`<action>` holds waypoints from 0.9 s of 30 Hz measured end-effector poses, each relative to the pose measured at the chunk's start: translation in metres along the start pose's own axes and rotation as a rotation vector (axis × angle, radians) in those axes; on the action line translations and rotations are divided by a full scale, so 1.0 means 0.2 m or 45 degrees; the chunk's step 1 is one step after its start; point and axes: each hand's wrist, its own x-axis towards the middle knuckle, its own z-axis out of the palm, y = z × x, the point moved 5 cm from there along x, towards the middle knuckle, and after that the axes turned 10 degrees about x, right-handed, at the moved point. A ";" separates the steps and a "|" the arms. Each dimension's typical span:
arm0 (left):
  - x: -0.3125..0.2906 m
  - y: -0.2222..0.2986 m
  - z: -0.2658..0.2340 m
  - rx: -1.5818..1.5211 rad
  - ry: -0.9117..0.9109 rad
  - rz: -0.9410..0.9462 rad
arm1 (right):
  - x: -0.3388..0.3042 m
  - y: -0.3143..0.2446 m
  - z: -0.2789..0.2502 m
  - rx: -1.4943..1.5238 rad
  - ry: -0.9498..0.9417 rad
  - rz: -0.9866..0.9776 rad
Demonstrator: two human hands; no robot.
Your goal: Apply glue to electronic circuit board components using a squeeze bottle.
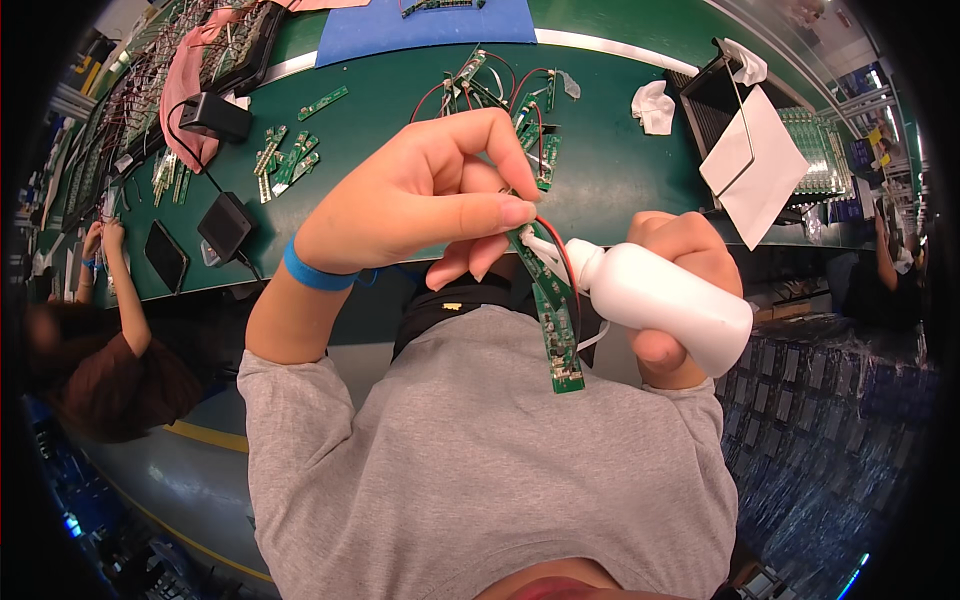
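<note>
My left hand (pixel 430 195), with a blue band at its wrist, pinches the upper end of a narrow green circuit board (pixel 556 325) between thumb and fingertips. Red and black wires arch from that end along the board, which hangs down in front of my grey shirt. Wrapped around a white squeeze bottle (pixel 672 302), my right hand (pixel 690 255) holds it tilted. The bottle's nozzle points at the board's upper end, close to my left thumb; whether the tip touches the board I cannot tell. My left fingers partly cover the board's top.
Wired circuit boards (pixel 500 95) lie beyond my hands on the green table (pixel 370 110). Loose board strips (pixel 287 160), a black adapter (pixel 226 225) and a phone (pixel 165 256) are to the left. A black rack (pixel 712 125) of boards stands right; a co-worker's arm (pixel 122 280) is far left.
</note>
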 end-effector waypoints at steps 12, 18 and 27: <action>-0.01 -0.01 -0.01 0.009 -0.001 -0.024 | -0.01 0.02 -0.01 0.075 0.013 -0.065; -0.01 -0.02 -0.01 0.018 -0.001 -0.018 | -0.01 0.02 -0.01 0.053 0.005 -0.016; 0.00 -0.02 -0.01 0.009 0.001 -0.019 | -0.02 0.03 -0.01 0.105 0.036 0.019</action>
